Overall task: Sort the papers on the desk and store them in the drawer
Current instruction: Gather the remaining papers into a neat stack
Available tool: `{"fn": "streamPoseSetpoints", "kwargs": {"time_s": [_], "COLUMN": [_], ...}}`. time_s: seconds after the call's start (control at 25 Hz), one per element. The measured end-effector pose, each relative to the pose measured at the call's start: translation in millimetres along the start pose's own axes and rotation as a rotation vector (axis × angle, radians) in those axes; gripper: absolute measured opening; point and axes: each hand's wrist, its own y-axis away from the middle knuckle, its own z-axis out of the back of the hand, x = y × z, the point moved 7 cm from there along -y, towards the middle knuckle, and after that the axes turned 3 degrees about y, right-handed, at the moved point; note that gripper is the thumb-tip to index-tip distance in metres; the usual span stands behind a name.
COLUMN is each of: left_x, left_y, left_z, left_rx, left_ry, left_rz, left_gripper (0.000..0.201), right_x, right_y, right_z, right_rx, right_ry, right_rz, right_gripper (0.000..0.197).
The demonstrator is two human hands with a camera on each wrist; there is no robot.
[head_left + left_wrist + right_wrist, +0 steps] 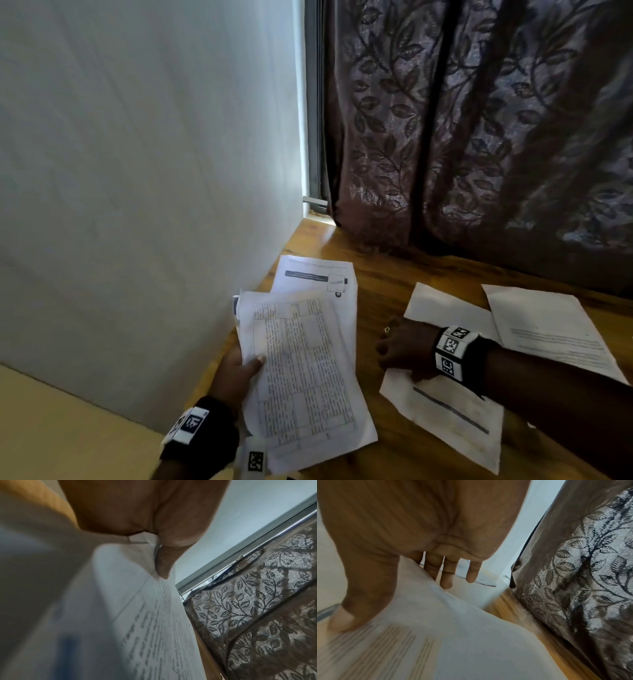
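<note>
You're at a wooden desk (383,308) pushed into a corner: white wall (137,171) on the left, a brown leaf-patterned curtain (479,120) behind, a strip of window frame (313,102) between them. Your left hand (239,371) grips a sheaf of printed table sheets (305,377) at its left edge, thumb on top, held over the desk's left edge. A header sheet (317,275) sits partly under that sheaf. Your right hand (406,347) rests fingers straight and spread on a loose sheet (442,308); a bar-printed sheet (448,421) lies just below the wrist, and 1 text sheet (548,329) lies to the right, touching the curtain's shadow. No drawer is in view. Print is too blurred to read; both wrist views are smeared and mostly palm. Your right forearm hides part of the text sheet.
</note>
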Motion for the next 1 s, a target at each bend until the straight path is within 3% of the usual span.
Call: {"fn": "streamPoseSetpoints", "kwargs": {"time_s": [0.16,0.32,0.44,0.48,0.6,0.68,0.76,0.88,1.0], "left_x": [9,9,6,8,8,8,3,0,6], "left_y": [3,5,5,4,5,6,5,7,3], "left_z": [6,5,3,4,5,0,-7,-15,-17], "left_rx": [-0.025,-0.027,-0.027,-0.04,-0.08,-0.032,0.038,0.098,0.09], "left_ry": [-0.007,0.038,0.076,0.091,0.197,0.196,0.154,0.038,0.041], "left_rz": [0.046,0.07,0.059,0.062,0.121,0.146,0.107,0.032,0.036], "left_gripper": [0.021,0.037,0.043,0.049,0.069,0.058,0.043,0.067,0.072], "right_x": [-11,-44,-74,-84,-97,-88,-75,-59,-50], "right_y": [-8,-23,-37,-39,-48,-56,-64,-72,-66], "right_z": [27,73,84,79,36,8,-8,-14,-11], "right_rx": [-0.124,-0.405,-0.611,-0.683,-0.767,-0.757,-0.757,-0.818,-0.906], "right_ry": [-0.33,-0.851,-0.967,-1.053,-1.366,-1.486,-1.556,-1.709,-1.784], "right_rz": [-0.035,-0.179,-0.359,-0.444,-0.73,-0.84,-0.903,-0.922,-0.904], "right_gripper": [0.034,0.025,0.016,0.005,0.007,0.007,0.014,0.016,0.019]}}
